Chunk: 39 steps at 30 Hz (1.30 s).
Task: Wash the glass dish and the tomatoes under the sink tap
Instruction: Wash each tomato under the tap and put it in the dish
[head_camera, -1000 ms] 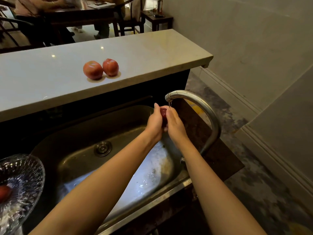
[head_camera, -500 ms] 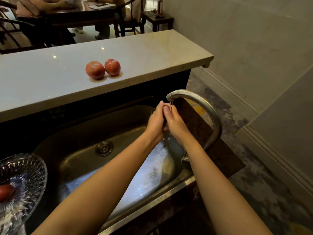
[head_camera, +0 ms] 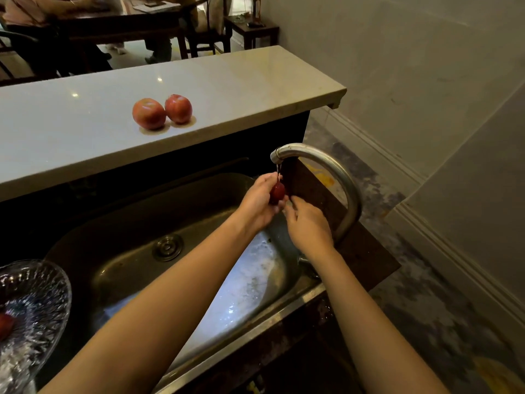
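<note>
Hands parted: L hand (head_camera: 257,203) grips 1 tomato (head_camera: 277,191) under tap (head_camera: 326,163), R hand (head_camera: 308,226) loose; I see 2 tomatoes (head_camera: 149,113) (head_camera: 178,108) on counter (head_camera: 255,89), 1 in dish (head_camera: 42,294).

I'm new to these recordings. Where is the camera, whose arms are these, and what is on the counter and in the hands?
There is no robot here: the two bare arms belong to a person, and the single camera sits on their head, looking forward and down. The left hand holds a small dark red tomato under a thin stream from the curved metal tap, above the steel sink. The right hand is close beside it, fingers loosely curled, holding nothing that I can see. Two larger pinkish-red tomatoes lie side by side on the pale stone counter behind the sink. At lower left stands a cut glass dish with something red in it, cut off by the picture's edge.
</note>
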Tool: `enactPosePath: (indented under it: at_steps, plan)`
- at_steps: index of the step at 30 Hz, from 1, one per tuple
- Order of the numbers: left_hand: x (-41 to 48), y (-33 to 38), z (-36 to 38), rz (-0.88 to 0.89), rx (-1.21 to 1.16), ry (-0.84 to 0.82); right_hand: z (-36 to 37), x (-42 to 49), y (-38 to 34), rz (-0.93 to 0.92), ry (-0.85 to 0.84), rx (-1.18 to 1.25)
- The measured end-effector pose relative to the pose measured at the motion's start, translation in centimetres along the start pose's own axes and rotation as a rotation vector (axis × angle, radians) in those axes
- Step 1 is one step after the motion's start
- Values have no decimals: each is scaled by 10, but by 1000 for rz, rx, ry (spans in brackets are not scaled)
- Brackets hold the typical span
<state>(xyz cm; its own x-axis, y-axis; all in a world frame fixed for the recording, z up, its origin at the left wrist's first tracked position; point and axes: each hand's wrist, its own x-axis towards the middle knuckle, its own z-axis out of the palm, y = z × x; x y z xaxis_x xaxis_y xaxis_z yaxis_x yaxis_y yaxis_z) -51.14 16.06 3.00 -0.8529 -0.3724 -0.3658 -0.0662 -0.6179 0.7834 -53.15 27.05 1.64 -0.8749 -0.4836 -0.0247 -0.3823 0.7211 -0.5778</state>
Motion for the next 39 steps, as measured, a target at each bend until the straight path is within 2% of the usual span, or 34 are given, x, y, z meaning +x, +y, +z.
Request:
enactPosePath:
  at_steps: [3,5,8,12,21,24,28,30,34,39]
  plan:
    - [4,-2,-1,13,118,-10,12,-21,5,93,-98,-275]
    - [5,-1,1,29,210,-19,19,-31,8,106,-128,-377]
    - [3,-1,-1,80,369,-48,20,-36,7,114,-146,-418]
    - [-1,-4,-13,163,659,15,19,-40,1,124,-133,-434]
    - [-17,10,-30,241,723,-56,14,-42,-9,117,-154,-408]
    - [-20,16,-41,251,783,-48,7,-39,-17,114,-244,-439]
    - [-30,33,-61,261,852,44,3,-33,-36,77,-419,-596]
    - [-38,45,-73,273,920,82,4,-33,-50,81,-407,-625]
    - [-63,75,-102,271,1049,166,12,-28,-92,-92,-292,-457]
    - [-104,120,-142,196,1124,307,22,-10,-169,-319,-385,-297]
